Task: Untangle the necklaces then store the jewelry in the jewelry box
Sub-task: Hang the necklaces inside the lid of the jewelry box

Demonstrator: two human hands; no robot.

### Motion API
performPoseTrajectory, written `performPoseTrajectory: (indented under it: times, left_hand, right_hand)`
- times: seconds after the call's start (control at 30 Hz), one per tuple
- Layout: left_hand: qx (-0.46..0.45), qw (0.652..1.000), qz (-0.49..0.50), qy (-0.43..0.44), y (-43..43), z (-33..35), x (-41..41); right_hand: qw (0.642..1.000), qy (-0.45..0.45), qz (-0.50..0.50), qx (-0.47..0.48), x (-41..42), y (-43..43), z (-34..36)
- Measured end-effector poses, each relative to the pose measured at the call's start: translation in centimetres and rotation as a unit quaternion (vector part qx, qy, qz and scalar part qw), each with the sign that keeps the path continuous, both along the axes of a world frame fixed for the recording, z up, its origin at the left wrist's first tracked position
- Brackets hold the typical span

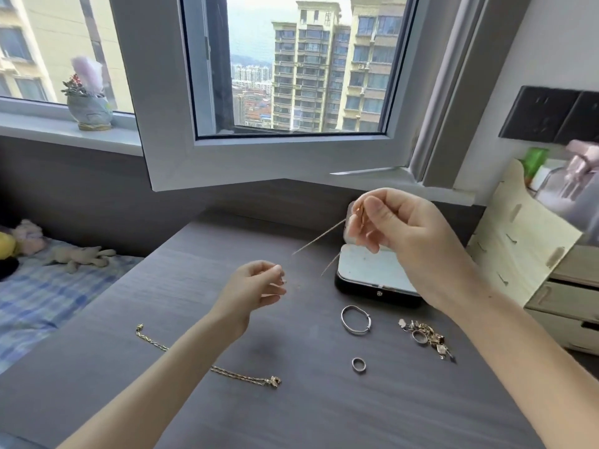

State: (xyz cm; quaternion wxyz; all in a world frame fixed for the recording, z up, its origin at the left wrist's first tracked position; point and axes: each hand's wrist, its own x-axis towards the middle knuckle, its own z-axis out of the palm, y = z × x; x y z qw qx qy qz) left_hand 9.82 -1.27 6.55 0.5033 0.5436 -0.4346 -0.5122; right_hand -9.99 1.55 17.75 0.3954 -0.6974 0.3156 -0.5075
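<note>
A thin chain necklace [316,243] is stretched in the air between my hands. My right hand [398,228] pinches its upper end above the open jewelry box [366,270]. My left hand [256,286] pinches the lower end just above the grey table [324,409]. A gold chain necklace [241,374] lies flat on the table, partly under my left forearm. Right of it lie a silver bangle [355,319], a small ring [358,364] and a tangled heap of small jewelry [428,338].
A wooden drawer organiser [525,254] stands at the table's right edge. An opened window sash [275,157] overhangs the table's back. A bed with soft toys [74,256] lies to the left, and a small plant pot [90,108] sits on the sill.
</note>
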Motion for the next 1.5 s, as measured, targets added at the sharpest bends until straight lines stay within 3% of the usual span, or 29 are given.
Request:
performPoseTrajectory:
  times: [0.1,0.2,0.43,0.67,0.83,0.97,1.07,1.17,1.3,1.4,1.5]
  left_hand:
    - [0.092,0.996,-0.010,-0.018,-1.1,1.0,-0.5]
    - [0.120,0.991,-0.046,0.035,-2.2,2.3,-1.0]
    - [0.028,0.986,-0.080,0.145,-3.8,6.7,-3.8]
    - [-0.100,0.954,-0.264,0.102,-2.8,9.6,-6.6]
    - [-0.136,0.920,-0.365,0.048,-1.8,11.3,-8.1]
    - [-0.164,0.885,-0.435,-0.009,-1.2,13.1,-9.2]
    - [-0.141,0.873,-0.466,-0.027,-0.9,14.4,-10.1]
    - [-0.110,0.886,-0.449,-0.045,-0.9,15.6,-10.9]
    - [-0.111,0.909,-0.389,-0.105,-1.1,16.9,-11.0]
    - [-0.144,0.908,-0.340,-0.196,-1.4,17.7,-11.5]
    - [-0.169,0.907,-0.311,-0.228,-1.8,18.2,-12.1]
  right_hand:
    - [1.000,0.006,0.025,0.006,-2.7,1.0,1.0]
    - [0.997,0.066,0.043,0.009,-5.3,2.0,0.9]
    - [0.946,0.298,0.087,0.092,-8.1,2.5,-3.7]
    - [0.896,0.441,0.034,0.045,-7.9,2.0,-8.9]
    - [0.911,0.413,-0.028,-0.003,-8.1,1.7,-7.7]
    - [0.959,0.218,-0.178,-0.035,-8.2,1.0,-4.0]
    - [0.992,0.082,-0.047,0.080,-8.0,0.2,-0.8]
    - [0.987,0.022,0.079,0.135,-7.6,-0.4,0.9]
    - [0.984,0.067,0.046,0.156,-7.7,-0.8,2.3]
    - [0.979,0.152,-0.014,0.136,-8.1,-1.2,3.2]
    - [0.972,0.194,-0.033,0.125,-8.6,-1.6,4.5]
